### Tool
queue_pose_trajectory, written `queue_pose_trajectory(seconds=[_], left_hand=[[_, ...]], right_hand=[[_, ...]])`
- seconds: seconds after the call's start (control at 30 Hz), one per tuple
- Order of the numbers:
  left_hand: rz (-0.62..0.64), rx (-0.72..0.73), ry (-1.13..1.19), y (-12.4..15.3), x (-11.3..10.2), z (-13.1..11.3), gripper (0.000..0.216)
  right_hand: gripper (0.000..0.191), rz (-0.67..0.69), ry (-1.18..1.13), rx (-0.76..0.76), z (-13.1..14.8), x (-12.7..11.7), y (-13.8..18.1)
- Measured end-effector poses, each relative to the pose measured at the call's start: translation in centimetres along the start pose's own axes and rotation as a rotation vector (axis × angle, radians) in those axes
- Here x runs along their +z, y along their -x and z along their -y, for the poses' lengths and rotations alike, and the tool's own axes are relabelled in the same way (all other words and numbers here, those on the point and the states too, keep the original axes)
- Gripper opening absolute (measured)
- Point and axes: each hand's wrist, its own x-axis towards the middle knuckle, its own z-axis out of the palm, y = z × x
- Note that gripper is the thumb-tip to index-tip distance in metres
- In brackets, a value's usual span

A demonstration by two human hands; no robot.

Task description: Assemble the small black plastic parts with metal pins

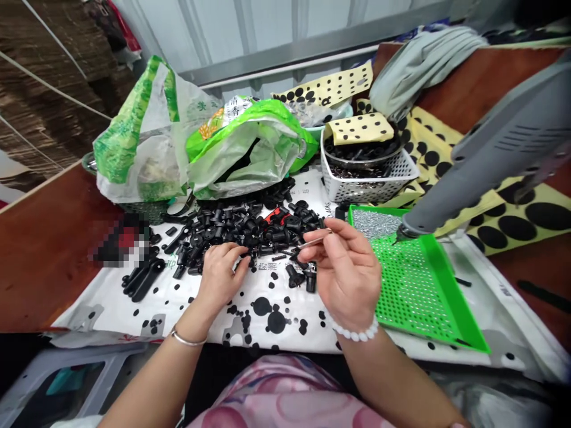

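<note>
My left hand (222,272) is at the front of a heap of black plastic parts (232,223). Its thumb and fingertips close in a pinch at a small black part, whose shape is mostly hidden. Held between the thumb and fingers of my right hand (350,270) is a slim metal tool (314,241) resembling tweezers, with its tip pointing left. Just below that tip lie a few loose black knob-like parts (295,276). To the right, a green perforated tray (450,297) holds many small silvery pieces (377,224).
A grey power screwdriver (473,154) hangs over the tray from the right. Behind the heap stand green-and-white plastic bags (250,148) and a white basket (368,187) of dark parts. Yellow sheets with black dots (513,217) lie at right; black handles (145,279) lie at left.
</note>
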Motion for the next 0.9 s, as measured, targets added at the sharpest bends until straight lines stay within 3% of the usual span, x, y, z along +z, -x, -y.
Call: queue_pose_trajectory(seconds=[0.17,0.3,0.43,0.67,0.8,0.9], left_hand=[[0.005,0.08,0.021,-3.0,1.5,-1.3,0.016],[0.056,0.069,0.028,-5.9,3.0,-2.0,0.017],[0.198,0.031,0.007,-9.6,4.5,-2.7,0.019],[0.501,0.12,-0.009,-15.2,6.6,-3.3,0.018],[0.635,0.154,-0.068,-16.9,7.2,-4.2,0.018],[0.705,0.161,-0.111,-16.9,6.4,-5.4,0.018]], right_hand=[[0.008,-0.088,-0.009,-0.13,1.1,-0.6,-0.4],[0.004,-0.116,-0.072,-0.152,1.3,-0.9,-0.5],[0.005,-0.097,-0.085,-0.134,1.4,-1.2,-0.4],[0.006,-0.042,-0.093,-0.118,1.4,-1.2,-0.3],[0.005,-0.033,-0.069,-0.091,1.6,-1.3,-0.4],[0.006,-0.025,-0.009,-0.084,1.9,-1.9,0.4]])
